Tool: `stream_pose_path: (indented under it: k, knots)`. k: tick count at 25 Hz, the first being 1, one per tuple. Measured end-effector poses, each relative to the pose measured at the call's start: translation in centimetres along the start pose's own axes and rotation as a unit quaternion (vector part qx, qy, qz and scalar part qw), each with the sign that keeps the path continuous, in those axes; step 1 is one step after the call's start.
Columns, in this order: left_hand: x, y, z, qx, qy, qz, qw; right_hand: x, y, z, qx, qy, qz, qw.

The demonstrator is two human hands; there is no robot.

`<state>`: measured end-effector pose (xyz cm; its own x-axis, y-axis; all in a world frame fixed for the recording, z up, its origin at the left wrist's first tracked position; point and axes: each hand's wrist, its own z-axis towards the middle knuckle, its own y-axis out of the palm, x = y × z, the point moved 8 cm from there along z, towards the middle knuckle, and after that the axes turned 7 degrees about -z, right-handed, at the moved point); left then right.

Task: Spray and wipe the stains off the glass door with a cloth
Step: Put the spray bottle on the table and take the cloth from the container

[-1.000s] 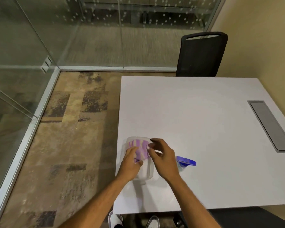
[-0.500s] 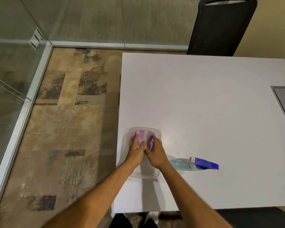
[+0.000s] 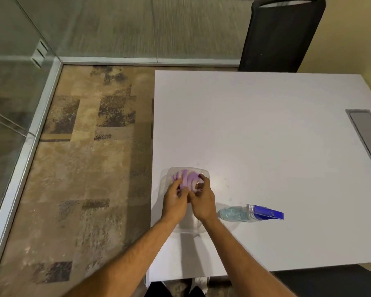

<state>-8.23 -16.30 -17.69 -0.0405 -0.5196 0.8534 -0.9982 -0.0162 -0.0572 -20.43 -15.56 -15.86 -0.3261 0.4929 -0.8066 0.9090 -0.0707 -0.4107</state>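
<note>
Pulling the cloth (image 3: 189, 181) with both hands' (image 3: 174, 200) (image 3: 202, 201) curled, pinching fingers could drag the light tub (image 3: 205, 174) off the table's (image 3: 266, 129) near left edge.

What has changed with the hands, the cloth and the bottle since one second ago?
Both hands, left hand and right hand, moved forward into the clear container and now handle the purple cloth. The spray bottle stayed lying on the white table, untouched.
</note>
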Motion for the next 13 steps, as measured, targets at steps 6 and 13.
stream_pose_path:
  k: [6, 13]
  knots:
    - [5.3, -2.9, -3.2, -0.008, 0.055, -0.018, 0.998, -5.4, -3.7, -3.6, -0.003, 0.009, 0.018, 1.000]
    - [13.2, -7.3, -9.7, -0.054, 0.111, -0.043, 0.991, -13.6, -6.8, -10.2, -0.002, -0.056, 0.055, 0.997]
